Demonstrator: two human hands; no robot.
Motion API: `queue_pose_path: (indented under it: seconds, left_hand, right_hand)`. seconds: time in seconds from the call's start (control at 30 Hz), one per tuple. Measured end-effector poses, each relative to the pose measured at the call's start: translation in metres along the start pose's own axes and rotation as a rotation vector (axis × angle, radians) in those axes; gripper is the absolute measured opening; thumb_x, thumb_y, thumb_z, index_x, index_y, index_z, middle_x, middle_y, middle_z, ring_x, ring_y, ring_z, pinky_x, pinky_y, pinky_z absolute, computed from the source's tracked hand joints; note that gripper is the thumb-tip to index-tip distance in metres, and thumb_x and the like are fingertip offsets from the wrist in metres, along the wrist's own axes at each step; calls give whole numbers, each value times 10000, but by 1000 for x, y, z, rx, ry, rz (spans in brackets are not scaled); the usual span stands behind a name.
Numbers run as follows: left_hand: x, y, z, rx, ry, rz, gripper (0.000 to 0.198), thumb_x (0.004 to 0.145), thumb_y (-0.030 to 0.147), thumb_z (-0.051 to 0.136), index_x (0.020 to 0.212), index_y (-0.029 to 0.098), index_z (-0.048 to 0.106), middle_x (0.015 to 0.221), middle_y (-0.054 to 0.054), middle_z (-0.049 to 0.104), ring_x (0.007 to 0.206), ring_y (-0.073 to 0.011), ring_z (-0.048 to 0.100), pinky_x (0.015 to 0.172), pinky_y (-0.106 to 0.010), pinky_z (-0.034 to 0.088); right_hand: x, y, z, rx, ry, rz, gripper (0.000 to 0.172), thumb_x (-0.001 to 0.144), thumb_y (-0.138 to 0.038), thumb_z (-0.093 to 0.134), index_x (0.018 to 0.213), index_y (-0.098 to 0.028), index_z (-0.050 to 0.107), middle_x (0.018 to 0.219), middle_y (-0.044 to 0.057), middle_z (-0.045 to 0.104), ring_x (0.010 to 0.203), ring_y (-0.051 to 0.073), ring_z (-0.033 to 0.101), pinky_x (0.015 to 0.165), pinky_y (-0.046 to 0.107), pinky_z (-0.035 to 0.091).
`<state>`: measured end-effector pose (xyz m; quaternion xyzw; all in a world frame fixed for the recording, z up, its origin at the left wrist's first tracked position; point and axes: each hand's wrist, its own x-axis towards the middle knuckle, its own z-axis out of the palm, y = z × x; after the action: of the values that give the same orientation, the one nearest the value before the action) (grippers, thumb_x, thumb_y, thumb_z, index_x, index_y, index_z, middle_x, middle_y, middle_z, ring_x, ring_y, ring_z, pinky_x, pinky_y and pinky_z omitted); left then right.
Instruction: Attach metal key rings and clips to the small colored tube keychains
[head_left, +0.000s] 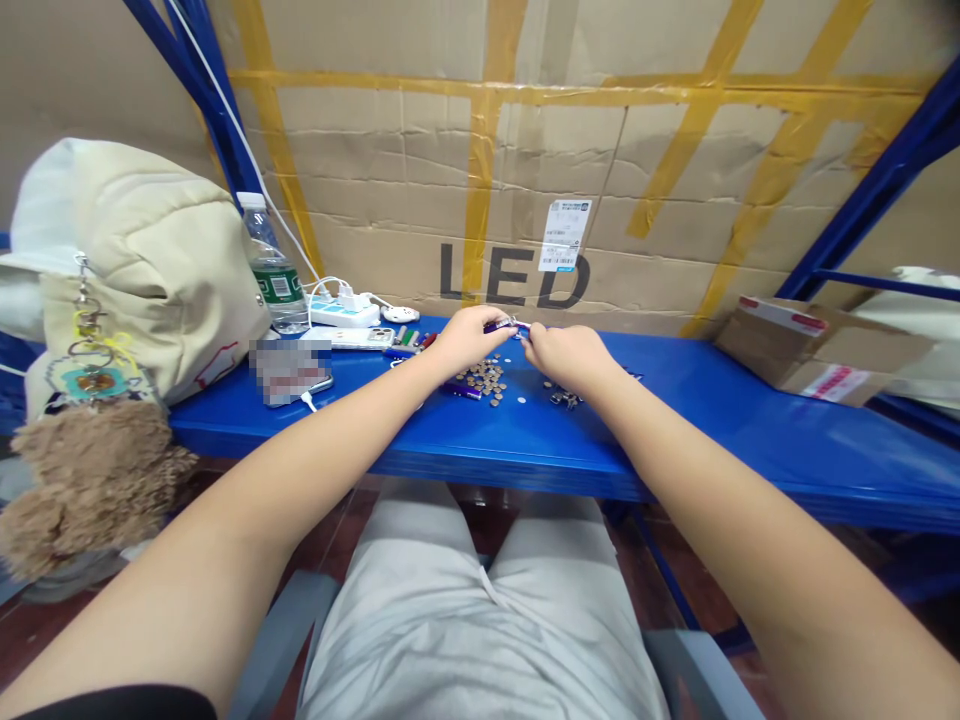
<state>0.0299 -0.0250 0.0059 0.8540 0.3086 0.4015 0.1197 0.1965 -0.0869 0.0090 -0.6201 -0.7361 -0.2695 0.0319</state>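
Observation:
My left hand (469,338) and my right hand (566,355) meet above the blue metal shelf (675,420). Between their fingertips is a small purple tube (501,326) with a bright metal end, partly hidden by my fingers. Just below my left hand lies a pile of small brass discs (484,380), beside loose purple tubes (461,391). Under my right hand is a small cluster of metal parts (564,397). Neither hand touches these piles.
At the shelf's back left are a power strip (343,311), a water bottle (274,265) and a charging phone (291,372). A cream bag (142,270) with a plush charm fills the left end. A cardboard box (817,350) sits right, against a taped carton wall (510,170).

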Motion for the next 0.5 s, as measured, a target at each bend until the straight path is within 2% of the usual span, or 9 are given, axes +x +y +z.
queue_pose_path:
  seconds: [0.1,0.17,0.3,0.37,0.5]
  left_hand:
    - [0,-2,-1,-34,-68,-71,222,853,331,574,854,136,679,866,-47,703,798,-166,597,745,-286,430]
    - [0,-4,-1,-46,-96,-69,222,853,324,572,893,137,685,922,-57,712,848,-178,611,783,-296,436]
    - [1,-5,0,-132,-80,-14,247,860,337,556,953,143,679,978,-58,709,892,-175,609,817,-294,436]
    - [1,-2,0,-115,-92,-22,268,861,369,546,902,137,673,895,-48,700,830,-168,593,763,-287,432]
    - [0,3,1,-59,-121,-44,269,861,373,534,831,131,649,801,-32,659,744,-150,546,710,-280,403]
  right_hand:
    - [2,2,0,40,-3,62,381,964,-320,308,1065,-94,598,926,205,716,846,302,684,669,314,395]
    - [4,7,2,159,-2,63,362,957,-322,322,1014,-117,614,945,178,718,832,273,676,653,296,391]
    - [6,16,10,448,-37,-120,374,975,-347,284,972,-161,609,979,115,715,837,213,650,664,262,400]
    - [4,16,11,420,-42,-138,383,979,-363,273,997,-163,599,1004,120,711,850,226,649,667,272,396]
    - [0,10,6,186,-36,-85,415,978,-404,268,1119,-138,553,1000,161,712,837,284,669,641,309,381]
